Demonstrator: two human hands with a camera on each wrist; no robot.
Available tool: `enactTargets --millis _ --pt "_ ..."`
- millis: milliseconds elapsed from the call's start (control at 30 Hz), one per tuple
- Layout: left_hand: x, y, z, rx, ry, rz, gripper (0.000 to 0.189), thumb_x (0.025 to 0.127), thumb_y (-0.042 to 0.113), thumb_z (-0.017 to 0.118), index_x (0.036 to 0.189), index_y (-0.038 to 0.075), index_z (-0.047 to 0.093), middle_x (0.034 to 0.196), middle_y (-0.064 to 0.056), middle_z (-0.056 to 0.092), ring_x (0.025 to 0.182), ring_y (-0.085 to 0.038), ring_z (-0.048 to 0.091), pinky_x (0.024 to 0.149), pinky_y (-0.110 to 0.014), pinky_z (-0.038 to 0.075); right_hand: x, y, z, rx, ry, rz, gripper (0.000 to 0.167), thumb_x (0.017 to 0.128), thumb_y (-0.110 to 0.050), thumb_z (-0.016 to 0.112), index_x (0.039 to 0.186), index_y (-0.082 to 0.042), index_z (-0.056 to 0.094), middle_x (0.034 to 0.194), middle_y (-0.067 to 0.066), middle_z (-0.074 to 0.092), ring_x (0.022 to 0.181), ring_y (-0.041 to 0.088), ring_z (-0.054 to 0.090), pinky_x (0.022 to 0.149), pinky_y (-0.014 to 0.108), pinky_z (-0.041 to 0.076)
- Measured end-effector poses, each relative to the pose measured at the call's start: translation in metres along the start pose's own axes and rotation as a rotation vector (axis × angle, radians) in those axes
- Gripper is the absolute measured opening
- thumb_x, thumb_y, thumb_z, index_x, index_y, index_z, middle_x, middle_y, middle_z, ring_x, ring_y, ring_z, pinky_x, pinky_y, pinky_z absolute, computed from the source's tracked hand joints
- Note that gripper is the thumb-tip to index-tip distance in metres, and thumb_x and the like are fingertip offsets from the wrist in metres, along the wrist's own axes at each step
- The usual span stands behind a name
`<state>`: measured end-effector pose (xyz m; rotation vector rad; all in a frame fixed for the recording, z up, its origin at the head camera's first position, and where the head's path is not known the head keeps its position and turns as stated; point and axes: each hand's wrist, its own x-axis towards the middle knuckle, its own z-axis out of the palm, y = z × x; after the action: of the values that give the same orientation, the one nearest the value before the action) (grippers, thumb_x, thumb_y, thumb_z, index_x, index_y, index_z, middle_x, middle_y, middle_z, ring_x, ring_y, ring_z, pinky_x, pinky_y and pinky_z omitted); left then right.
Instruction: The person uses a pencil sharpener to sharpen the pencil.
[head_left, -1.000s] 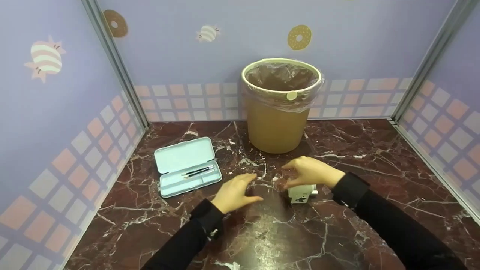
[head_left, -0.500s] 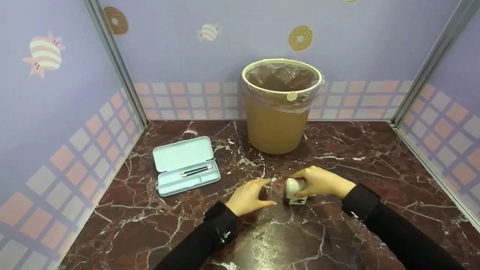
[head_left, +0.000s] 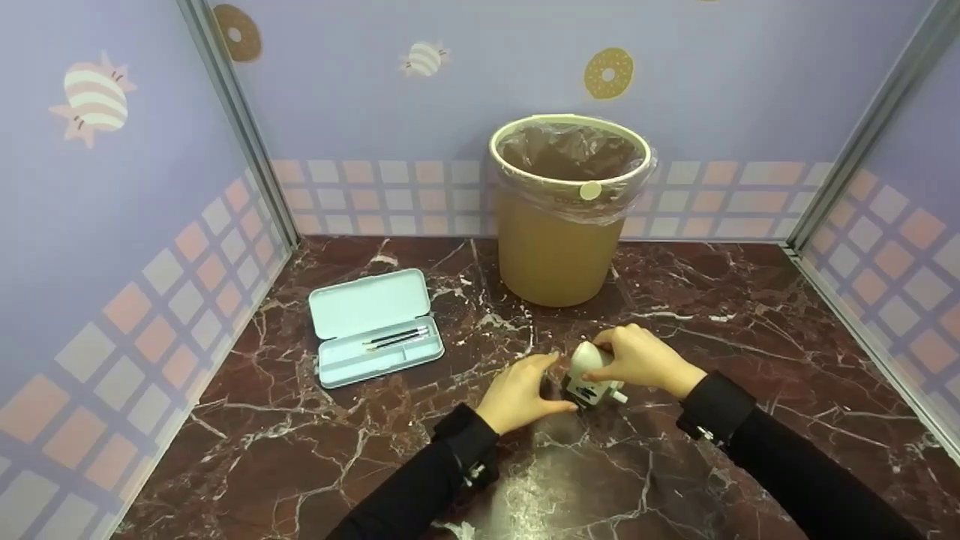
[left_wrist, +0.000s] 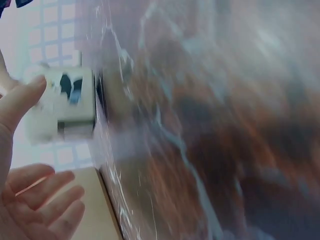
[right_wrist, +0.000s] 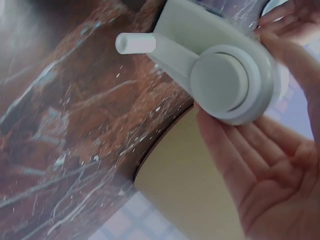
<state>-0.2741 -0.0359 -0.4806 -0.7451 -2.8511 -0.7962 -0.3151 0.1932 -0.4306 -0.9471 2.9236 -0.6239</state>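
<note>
A white crank-handled pencil sharpener (head_left: 590, 375) with a dark printed picture stands tilted over the marble surface in the head view. My right hand (head_left: 645, 360) grips its upper part between thumb and fingers. In the right wrist view the round hub and crank handle (right_wrist: 136, 43) face the camera. My left hand (head_left: 521, 394) is just left of the sharpener, thumb and fingers spread apart. From the left wrist view, its thumb (left_wrist: 22, 102) overlaps the sharpener's printed side, and I cannot tell whether they touch.
A light-blue pencil case (head_left: 371, 304) lies unfolded at the left, with pencils (head_left: 397, 337) inside. Behind the hands stands a tan trash bin (head_left: 559, 255) lined with a clear bag. Patterned wall panels (head_left: 375, 90) close off the back and both sides.
My right hand has come down onto the sharpener, taken hold of it and tilted it. The left hand has moved right, close beside it.
</note>
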Motion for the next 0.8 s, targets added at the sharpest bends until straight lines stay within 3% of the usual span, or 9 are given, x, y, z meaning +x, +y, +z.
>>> enactTargets --millis 133,400,600,800 --pt "0.005 0.008 0.005 -0.044 0.047 -0.045 0.091 0.079 0.048 0.085 0.150 0.004 0.048 0.144 -0.013 0.063 0.128 -0.028 0.064 0.106 -0.042 0.054 0.001 -0.006 -0.001 0.043 0.041 0.046 0.033 0.081 -0.033 0.086 0.093 -0.004 0.075 0.080 0.006 0.076 0.060 0.003 0.059 0.057 0.020 0.046" --pt "0.011 0.015 0.012 -0.157 0.141 -0.086 0.076 0.080 0.037 0.087 0.142 0.007 0.057 0.135 -0.011 0.069 0.121 -0.027 0.068 0.102 -0.042 0.056 0.006 -0.022 -0.004 0.094 0.107 0.131 0.035 0.080 -0.039 0.086 0.091 -0.007 0.076 0.076 0.004 0.075 0.057 0.006 0.059 0.057 0.023 0.047" --pt "0.017 0.017 0.013 -0.161 0.209 -0.135 0.062 0.077 0.032 0.087 0.129 0.007 0.065 0.118 -0.010 0.076 0.106 -0.027 0.074 0.089 -0.041 0.059 0.009 -0.027 -0.003 0.092 0.131 0.158 0.036 0.080 -0.038 0.086 0.093 -0.006 0.077 0.080 0.006 0.077 0.061 0.009 0.063 0.059 0.027 0.050" --pt "0.020 0.016 0.011 -0.160 0.192 -0.152 0.061 0.075 0.030 0.087 0.127 0.005 0.066 0.113 -0.013 0.078 0.100 -0.029 0.076 0.083 -0.041 0.060 0.009 -0.028 -0.001 0.085 0.136 0.146 0.036 0.081 -0.040 0.085 0.095 -0.008 0.077 0.079 0.005 0.077 0.056 0.006 0.059 0.057 0.024 0.046"
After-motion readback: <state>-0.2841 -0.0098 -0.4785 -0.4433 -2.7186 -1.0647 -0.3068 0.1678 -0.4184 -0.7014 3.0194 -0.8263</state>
